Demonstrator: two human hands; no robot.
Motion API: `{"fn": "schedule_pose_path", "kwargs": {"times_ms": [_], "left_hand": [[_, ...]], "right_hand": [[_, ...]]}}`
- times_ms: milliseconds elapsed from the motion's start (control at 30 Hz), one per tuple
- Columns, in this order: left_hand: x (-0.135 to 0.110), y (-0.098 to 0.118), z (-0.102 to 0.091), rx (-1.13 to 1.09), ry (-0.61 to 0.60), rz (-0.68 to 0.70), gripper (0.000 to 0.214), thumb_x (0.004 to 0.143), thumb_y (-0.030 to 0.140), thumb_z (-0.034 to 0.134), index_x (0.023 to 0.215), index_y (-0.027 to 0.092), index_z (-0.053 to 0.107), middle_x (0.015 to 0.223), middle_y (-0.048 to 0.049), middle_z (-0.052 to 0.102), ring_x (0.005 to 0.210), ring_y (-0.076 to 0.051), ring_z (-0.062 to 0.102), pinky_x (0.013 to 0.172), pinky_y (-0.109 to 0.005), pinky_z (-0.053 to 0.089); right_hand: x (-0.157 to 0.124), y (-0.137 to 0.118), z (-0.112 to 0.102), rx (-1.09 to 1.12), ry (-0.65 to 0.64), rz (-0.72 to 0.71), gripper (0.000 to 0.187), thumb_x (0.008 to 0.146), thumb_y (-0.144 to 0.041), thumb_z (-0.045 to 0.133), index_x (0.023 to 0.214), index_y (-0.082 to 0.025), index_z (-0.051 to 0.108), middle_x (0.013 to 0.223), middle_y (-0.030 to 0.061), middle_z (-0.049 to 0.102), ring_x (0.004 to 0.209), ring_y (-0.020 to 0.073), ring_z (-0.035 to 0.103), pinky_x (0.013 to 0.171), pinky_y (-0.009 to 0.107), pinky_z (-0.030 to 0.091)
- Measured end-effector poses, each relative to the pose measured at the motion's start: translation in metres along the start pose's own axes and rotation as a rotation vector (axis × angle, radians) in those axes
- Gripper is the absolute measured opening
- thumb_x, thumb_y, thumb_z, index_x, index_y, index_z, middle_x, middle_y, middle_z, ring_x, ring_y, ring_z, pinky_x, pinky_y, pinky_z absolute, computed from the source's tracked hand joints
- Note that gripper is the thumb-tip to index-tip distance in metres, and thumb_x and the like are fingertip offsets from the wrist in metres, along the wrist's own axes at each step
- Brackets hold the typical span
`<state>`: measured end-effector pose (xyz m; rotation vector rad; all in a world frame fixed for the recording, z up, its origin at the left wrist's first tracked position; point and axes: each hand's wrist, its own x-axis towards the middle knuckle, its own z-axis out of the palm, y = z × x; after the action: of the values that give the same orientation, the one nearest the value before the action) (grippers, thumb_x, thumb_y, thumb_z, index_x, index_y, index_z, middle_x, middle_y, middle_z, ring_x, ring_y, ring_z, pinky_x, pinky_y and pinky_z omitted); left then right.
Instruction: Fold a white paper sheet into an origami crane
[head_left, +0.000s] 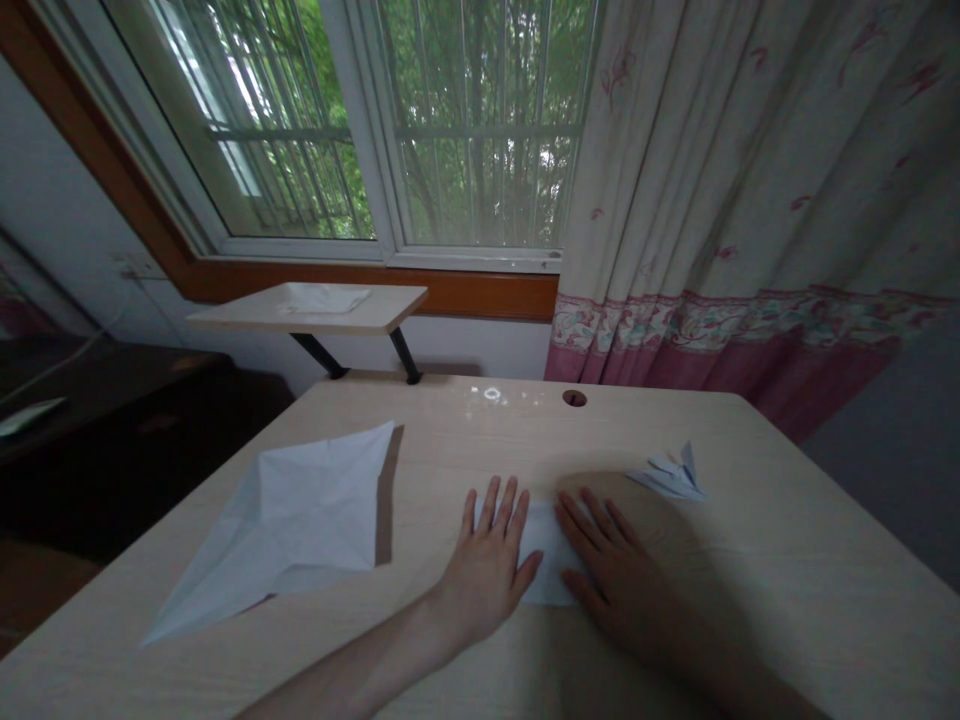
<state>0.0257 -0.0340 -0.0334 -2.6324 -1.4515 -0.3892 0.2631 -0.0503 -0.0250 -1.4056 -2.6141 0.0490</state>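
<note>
A small white sheet of paper (545,562) lies flat on the desk, its left and right parts covered by my hands. My left hand (491,565) rests palm down on its left side, fingers stretched out and slightly spread. On the right side my right hand (611,560) also lies flat, with the thumb apart from the fingers. Whether the sheet has folds under my palms is hidden. Just beyond my right hand sits a small folded paper figure (673,477) with pointed tips.
To the left lies a large creased white sheet (319,505), partly raised off the desk (465,430). A small raised shelf (360,318) with white paper (322,298) stands at the back left. A round cable hole (574,398) is near the back edge, by the curtain (675,250).
</note>
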Motion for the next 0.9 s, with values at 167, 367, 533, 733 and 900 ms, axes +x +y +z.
{"fn": "schedule_pose_path", "kwargs": {"times_ms": [167,367,533,733,900], "left_hand": [[0.000,-0.002,0.000,-0.014,0.024,0.004,0.065,0.103,0.050,0.043,0.156,0.016,0.031,0.162,-0.0191,0.027,0.151,-0.040,0.019,0.115,-0.063,0.028],[0.002,-0.005,-0.005,-0.060,-0.016,0.019,0.065,0.102,0.051,0.045,0.155,0.017,0.031,0.162,-0.0183,0.027,0.151,-0.037,0.019,0.117,-0.062,0.026],[0.002,-0.006,-0.006,-0.080,-0.012,0.025,0.064,0.102,0.048,0.047,0.155,0.016,0.031,0.163,-0.0189,0.024,0.152,-0.036,0.015,0.117,-0.062,0.027],[0.005,-0.004,-0.021,-0.095,-0.006,0.090,0.057,0.101,0.040,0.050,0.150,0.014,0.039,0.160,-0.0182,0.032,0.150,-0.034,0.025,0.117,-0.062,0.029],[0.007,-0.001,-0.030,-0.160,0.053,0.087,0.041,0.098,0.028,0.054,0.136,0.014,0.055,0.149,-0.0130,0.052,0.139,-0.030,0.047,0.115,-0.053,0.039]], "right_hand": [[-0.001,0.003,0.001,0.004,0.004,0.015,0.070,0.099,-0.037,0.048,0.160,-0.021,0.016,0.164,0.0067,0.024,0.152,0.0302,0.017,0.119,0.054,0.031],[-0.002,0.015,-0.003,0.040,-0.062,-0.051,0.081,0.096,-0.050,0.055,0.160,-0.022,0.013,0.165,0.0085,0.019,0.153,0.0310,0.014,0.120,0.055,0.027],[-0.002,0.022,-0.008,0.072,-0.062,-0.134,0.096,0.089,-0.065,0.059,0.160,-0.022,0.010,0.166,0.0115,0.016,0.153,0.0336,0.011,0.120,0.056,0.023],[-0.001,0.022,-0.014,0.095,-0.071,-0.172,0.091,0.089,-0.062,0.061,0.159,-0.022,0.018,0.164,0.0106,0.024,0.152,0.0320,0.018,0.121,0.053,0.022],[-0.004,0.021,-0.015,0.104,-0.062,-0.228,0.076,0.094,-0.056,0.058,0.156,-0.019,0.032,0.157,0.0127,0.038,0.146,0.0294,0.036,0.117,0.047,0.036]]}}
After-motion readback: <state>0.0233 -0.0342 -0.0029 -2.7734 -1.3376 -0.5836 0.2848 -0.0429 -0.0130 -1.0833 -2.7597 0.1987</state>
